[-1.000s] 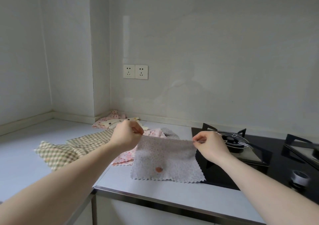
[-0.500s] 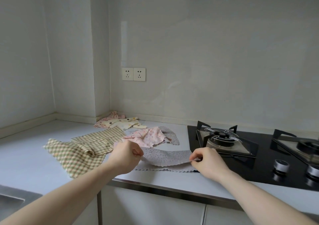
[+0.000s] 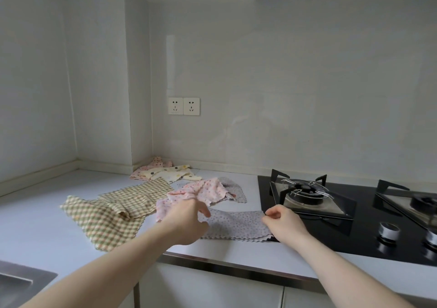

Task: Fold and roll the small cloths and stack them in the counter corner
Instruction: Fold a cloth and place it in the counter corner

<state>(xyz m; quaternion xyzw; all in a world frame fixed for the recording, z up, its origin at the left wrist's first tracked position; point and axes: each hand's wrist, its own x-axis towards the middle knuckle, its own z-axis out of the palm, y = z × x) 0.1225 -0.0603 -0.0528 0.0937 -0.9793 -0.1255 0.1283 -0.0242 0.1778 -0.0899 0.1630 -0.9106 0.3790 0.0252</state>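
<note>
Grey dotted cloth [image 3: 236, 222] lies low centre of frame on the white counter [image 3: 35, 225], folded once into a flat band, its right end overlapping the black hob [image 3: 307, 236] edge. Right hand [image 3: 282, 221] pinches the band's right end between thumb and curled fingers. Left hand [image 3: 186, 220] sits over the left end with fingers loosely spread; whether it grips any fabric or just rests on it, can't tell. My read: thin, soft, very light, zero stiffness, scalloped hem, so it will sag and skew unless both ends are controlled. It should slide easily on the smooth counter and smoother still on the hob glass. Best hold: pinch at the two corners of one short end, keep the layers aligned, press flat with the other palm while rolling. Risk is the layers creeping apart and the roll springing open, since nothing weighs it down. Unfolded ones waiting: green check cloth [image 3: 106, 215] left of centre, pink floral cloth [image 3: 201, 193] just above the band, partly over another grey one. Cream spotted cloth [image 3: 170, 173] and a pink one lie crumpled in the counter corner, middle of frame; no rolled stack visible there yet.
</note>
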